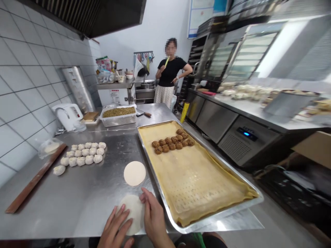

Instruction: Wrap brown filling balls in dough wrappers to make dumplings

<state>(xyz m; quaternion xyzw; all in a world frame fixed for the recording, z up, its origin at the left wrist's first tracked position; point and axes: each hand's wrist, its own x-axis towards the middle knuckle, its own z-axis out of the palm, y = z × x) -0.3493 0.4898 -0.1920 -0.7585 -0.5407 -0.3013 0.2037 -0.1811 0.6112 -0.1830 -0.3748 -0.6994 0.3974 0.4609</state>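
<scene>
Dough round (137, 210) partly under left grip (115, 227), right grip (154, 213) beside, perhaps touching

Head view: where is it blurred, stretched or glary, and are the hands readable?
Head view, bottom: left hand and right hand read clearly; head view, right: the metal container looks stretched and smeared; head view, upper right: a bright patch is washed out; head view, centre: small glints on the lined tray.

Beneath the left grip (116, 225), the dough disc (136, 205) looks smooth and matt, the table (85, 196) shiny metal. Right of the right grip (154, 215), the tray (172, 217) is bright metal, its liner (196, 172) creased and cloth-like; left of both grips, the rod (36, 179) looks wooden.
</scene>
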